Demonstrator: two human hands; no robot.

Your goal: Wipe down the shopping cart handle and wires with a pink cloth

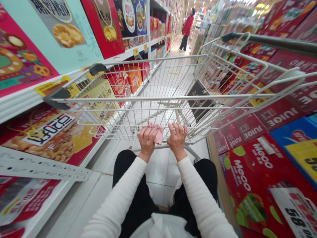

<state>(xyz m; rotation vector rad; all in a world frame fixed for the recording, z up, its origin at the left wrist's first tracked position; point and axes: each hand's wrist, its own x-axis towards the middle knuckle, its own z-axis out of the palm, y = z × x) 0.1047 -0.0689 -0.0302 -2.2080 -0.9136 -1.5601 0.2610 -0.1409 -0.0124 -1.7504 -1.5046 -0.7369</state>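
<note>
A wire shopping cart [158, 98] stands sideways across the aisle in front of me, its handle at the upper right. Against the lower part of its near side, my left hand [147, 140] is closed around a pink cloth [158, 132]. Just to the right, my right hand [177, 137] rests its bent, slightly spread fingertips at the cart's lower wires, with no cloth in it. A dark panel [200, 99] is fixed at the cart's right part.
Shelves [114, 59] with boxed biscuits line the left side. Stacked red drink boxes [247, 165] stand close on the right. A person in a red jacket [188, 26] stands farther down the aisle. My bent knees are below the cart.
</note>
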